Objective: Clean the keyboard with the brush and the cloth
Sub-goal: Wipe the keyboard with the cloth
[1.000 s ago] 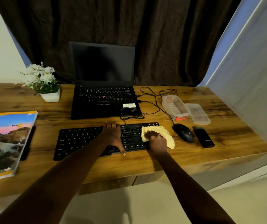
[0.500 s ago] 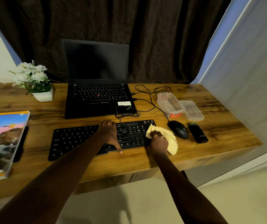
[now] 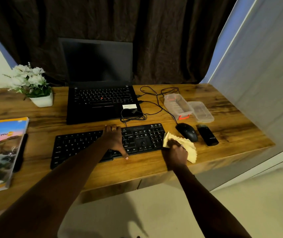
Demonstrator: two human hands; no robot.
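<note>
**A:** Entry 1, the task's item: where is it logged?

**B:** The keyboard (image 3: 79, 146), black, is laid flat on the wooden desk (image 3: 146, 165), at 6 o'clock of the open laptop (image 3: 101, 100).

**A:** Entry 2?

**B:** The left hand (image 3: 114, 140) is laid across the keyboard's middle. The fingers are kept straight and close together and reach the far edge. The thumb is stretched out to the near edge. Nothing is pinched.

**A:** Entry 3?

**B:** The right hand (image 3: 176, 152) is recorded at 3 o'clock of the keyboard. Its fingers are curled, and a pale yellow cloth (image 3: 189, 150) is gripped beneath them. The cloth is bunched and rested on the desk, and its corner is touched against the keyboard's right end.

**A:** Remaining stock?

**B:**
- A mouse (image 3: 187, 132) is noted just beside the cloth, at its 12 o'clock.
- A black oblong item (image 3: 207, 134) is set at 3 o'clock of the mouse; its kind cannot be told.
- A clear plastic box (image 3: 177, 106) with an orange clasp is listed at 12 o'clock of the mouse.
- A lid (image 3: 200, 111) is laid at 3 o'clock of the box.
- Cables (image 3: 156, 107) are strewn between laptop and box.
- A flower pot (image 3: 34, 86) is placed at 9 o'clock of the laptop.
- A book (image 3: 0, 152) is placed at 9 o'clock of the keyboard, well apart from it.
</note>
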